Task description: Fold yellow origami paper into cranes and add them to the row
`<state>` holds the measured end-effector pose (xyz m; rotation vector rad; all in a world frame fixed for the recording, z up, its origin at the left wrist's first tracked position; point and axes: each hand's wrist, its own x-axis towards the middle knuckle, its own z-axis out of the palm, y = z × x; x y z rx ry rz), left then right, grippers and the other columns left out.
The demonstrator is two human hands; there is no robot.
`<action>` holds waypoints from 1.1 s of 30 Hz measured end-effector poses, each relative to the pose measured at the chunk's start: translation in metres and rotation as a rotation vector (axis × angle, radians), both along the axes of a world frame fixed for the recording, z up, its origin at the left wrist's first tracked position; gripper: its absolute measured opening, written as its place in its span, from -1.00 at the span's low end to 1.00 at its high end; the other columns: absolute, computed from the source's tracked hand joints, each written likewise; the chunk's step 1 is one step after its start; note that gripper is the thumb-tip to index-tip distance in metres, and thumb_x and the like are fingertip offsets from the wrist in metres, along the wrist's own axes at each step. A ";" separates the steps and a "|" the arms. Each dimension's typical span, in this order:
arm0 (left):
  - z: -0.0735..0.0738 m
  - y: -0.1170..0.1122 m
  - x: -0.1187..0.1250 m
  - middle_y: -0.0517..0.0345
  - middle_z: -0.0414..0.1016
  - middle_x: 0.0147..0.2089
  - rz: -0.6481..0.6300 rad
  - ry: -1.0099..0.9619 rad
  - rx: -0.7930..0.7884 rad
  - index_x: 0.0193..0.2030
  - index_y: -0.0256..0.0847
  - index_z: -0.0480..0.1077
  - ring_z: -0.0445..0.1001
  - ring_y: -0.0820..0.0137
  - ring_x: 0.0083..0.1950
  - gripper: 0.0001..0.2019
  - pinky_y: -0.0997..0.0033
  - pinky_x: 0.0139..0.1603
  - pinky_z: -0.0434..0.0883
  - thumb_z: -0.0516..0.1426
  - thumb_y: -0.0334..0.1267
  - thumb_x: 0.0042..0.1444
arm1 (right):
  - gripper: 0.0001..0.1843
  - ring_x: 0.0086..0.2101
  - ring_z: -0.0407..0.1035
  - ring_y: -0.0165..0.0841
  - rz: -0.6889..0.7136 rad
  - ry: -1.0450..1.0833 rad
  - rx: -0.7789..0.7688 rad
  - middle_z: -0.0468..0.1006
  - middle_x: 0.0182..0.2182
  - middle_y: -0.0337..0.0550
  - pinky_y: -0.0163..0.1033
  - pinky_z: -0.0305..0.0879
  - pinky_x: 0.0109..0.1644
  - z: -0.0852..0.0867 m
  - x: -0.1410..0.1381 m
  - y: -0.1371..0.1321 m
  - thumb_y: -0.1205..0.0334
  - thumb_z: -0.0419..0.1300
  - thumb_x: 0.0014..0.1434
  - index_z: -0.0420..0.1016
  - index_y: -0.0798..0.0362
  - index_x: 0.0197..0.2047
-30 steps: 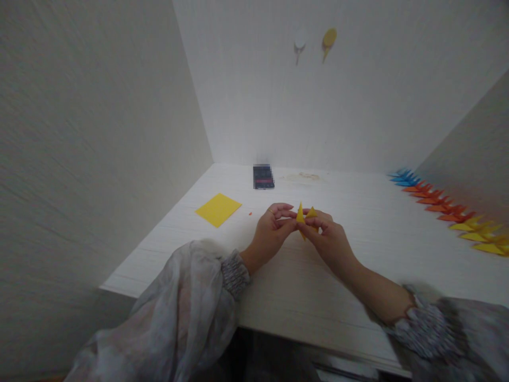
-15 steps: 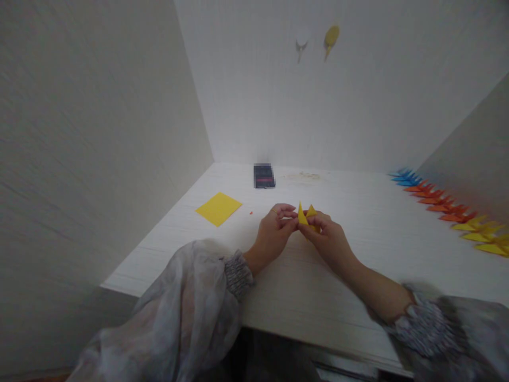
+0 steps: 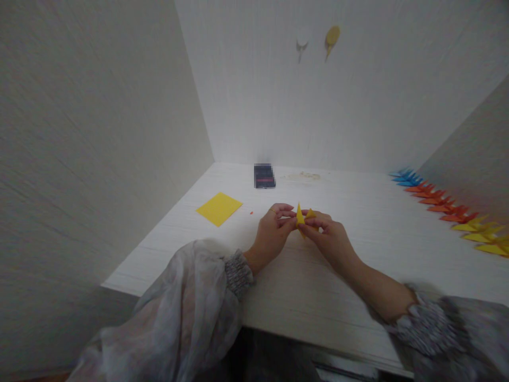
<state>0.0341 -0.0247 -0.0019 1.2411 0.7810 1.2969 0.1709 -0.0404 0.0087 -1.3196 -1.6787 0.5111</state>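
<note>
Between my two hands is a piece of folded yellow origami paper (image 3: 300,217), one narrow point of it standing upright. My left hand (image 3: 275,229) pinches its left side between thumb and fingers. From the right, my right hand (image 3: 326,234) grips the folded body, and its fingers cover part of the folds. A second yellow tip shows above the right fingers. To the left of my hands a flat square sheet of yellow paper (image 3: 219,209) lies on the white table (image 3: 167,254).
A row of folded paper cranes, blue (image 3: 406,178), orange-red (image 3: 447,204) and yellow (image 3: 483,233), runs along the table's right side. A dark phone-like object (image 3: 264,176) lies near the back wall. A tiny orange scrap (image 3: 251,213) is left of my hands. Two hooks are on the wall.
The folded yellow paper has turned slightly and shifted a little left between my fingers. Its right-hand tip sits lower. Both hands keep their hold.
</note>
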 end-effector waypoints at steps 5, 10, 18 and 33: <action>0.000 0.000 0.000 0.15 0.37 -0.26 0.002 -0.014 -0.009 -0.21 -0.24 0.24 0.45 0.50 -0.33 -0.74 0.33 -0.19 0.42 0.17 -0.31 -0.07 | -0.86 -0.14 0.34 -0.22 0.001 0.030 -0.042 0.52 -0.23 -0.13 -0.04 0.19 -0.02 0.002 0.000 -0.001 0.15 0.19 -0.04 0.48 -0.01 -0.55; -0.002 0.001 0.000 0.14 0.38 -0.25 0.016 0.025 0.005 -0.20 -0.24 0.24 0.45 0.50 -0.33 -0.74 0.34 -0.19 0.42 0.16 -0.30 -0.05 | -0.86 -0.14 0.32 -0.25 0.074 0.022 -0.032 0.51 -0.23 -0.17 -0.06 0.15 0.00 0.004 0.000 0.000 0.17 0.16 0.00 0.50 -0.03 -0.51; -0.001 0.000 0.000 0.15 0.36 -0.27 0.006 0.022 -0.016 -0.21 -0.25 0.25 0.43 0.53 -0.33 -0.76 0.45 -0.26 0.41 0.15 -0.31 -0.05 | -0.83 -0.27 0.35 -0.31 0.094 0.138 -0.126 0.50 -0.32 -0.17 -0.18 0.24 -0.21 0.004 -0.001 -0.002 0.16 0.15 -0.01 0.49 0.02 -0.53; 0.006 -0.002 0.000 0.15 0.40 -0.27 -0.043 -0.070 -0.050 -0.21 -0.25 0.23 0.43 0.53 -0.31 -0.68 0.44 -0.21 0.39 0.21 -0.38 -0.13 | -0.78 -0.34 0.37 -0.29 0.001 0.194 -0.145 0.52 -0.41 -0.15 -0.22 0.23 -0.31 0.006 -0.006 -0.008 0.10 0.13 0.00 0.46 0.06 -0.50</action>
